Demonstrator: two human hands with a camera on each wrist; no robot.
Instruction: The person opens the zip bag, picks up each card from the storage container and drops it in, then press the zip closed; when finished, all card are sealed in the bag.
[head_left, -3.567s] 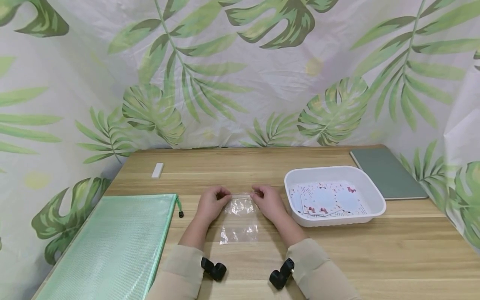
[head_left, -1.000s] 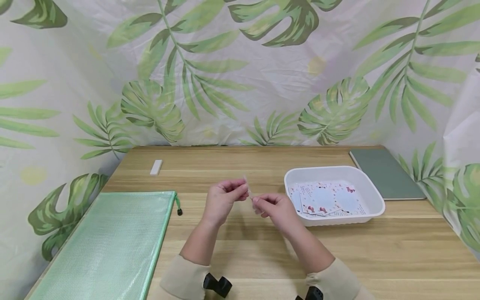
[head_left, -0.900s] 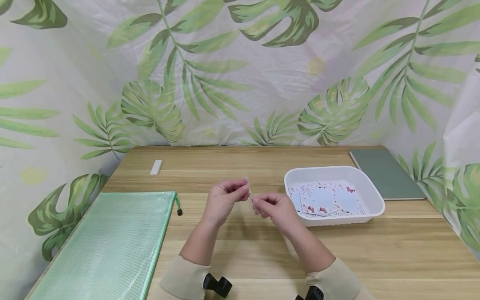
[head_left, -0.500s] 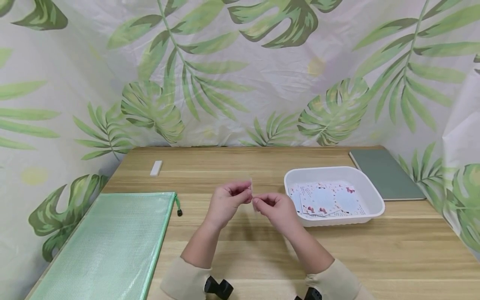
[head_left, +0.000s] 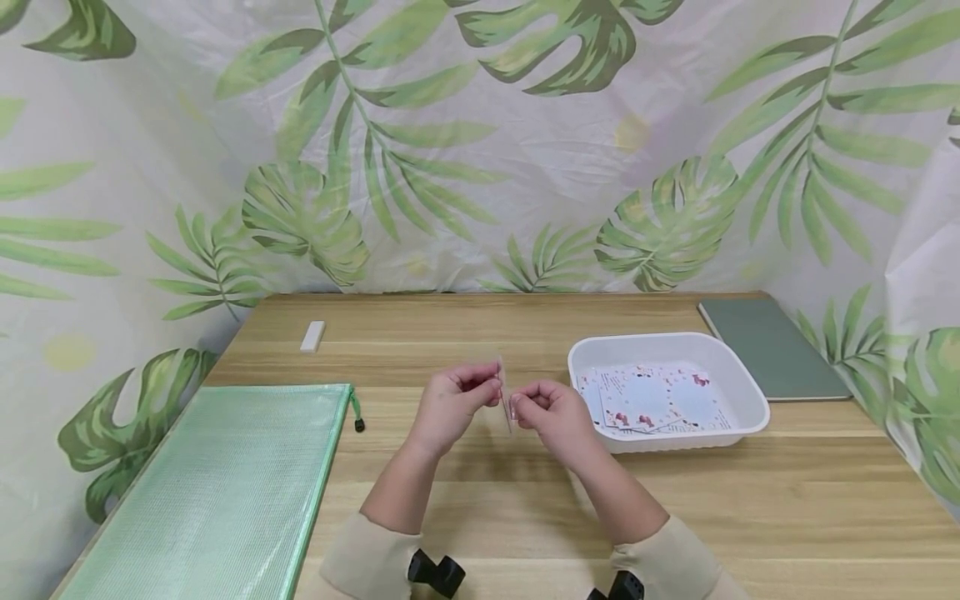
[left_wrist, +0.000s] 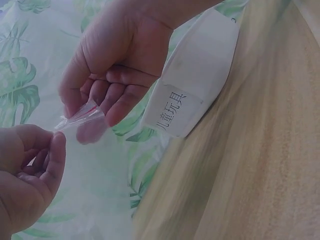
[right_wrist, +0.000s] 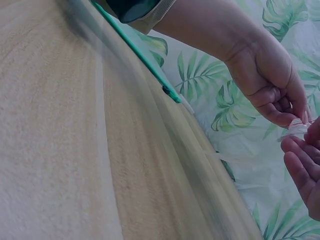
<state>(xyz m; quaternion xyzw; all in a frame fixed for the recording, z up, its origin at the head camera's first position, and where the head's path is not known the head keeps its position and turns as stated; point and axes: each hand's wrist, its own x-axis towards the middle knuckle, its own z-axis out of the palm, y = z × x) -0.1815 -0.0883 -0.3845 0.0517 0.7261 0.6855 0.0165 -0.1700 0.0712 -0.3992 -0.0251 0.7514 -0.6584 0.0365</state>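
Above the middle of the table, both hands hold a small clear zip bag [head_left: 506,403], which looks like a thin upright strip in the head view. My left hand [head_left: 452,407] pinches its upper part between thumb and fingers. On the other side, my right hand [head_left: 555,417] pinches the bag with thumb and forefinger. In the left wrist view the bag [left_wrist: 86,118] is creased and shows a red line near its edge, with fingers of the right hand [left_wrist: 117,70] visible through the plastic. The right wrist view shows only a crumpled bit of the bag [right_wrist: 298,128].
A white tray [head_left: 670,443] with printed cards [head_left: 648,400] stands to the right, and a grey-green notebook [head_left: 780,350] lies behind it. On the left are a green mesh zip pouch [head_left: 217,475] and a small white block [head_left: 312,335]. A leaf-patterned sheet [head_left: 480,167] hangs behind the wooden table [head_left: 480,533].
Earlier the bag lay flat on the table; now it is raised and turned edge-on. Over the last second it has straightened upright, and my right fingers have shifted slightly.
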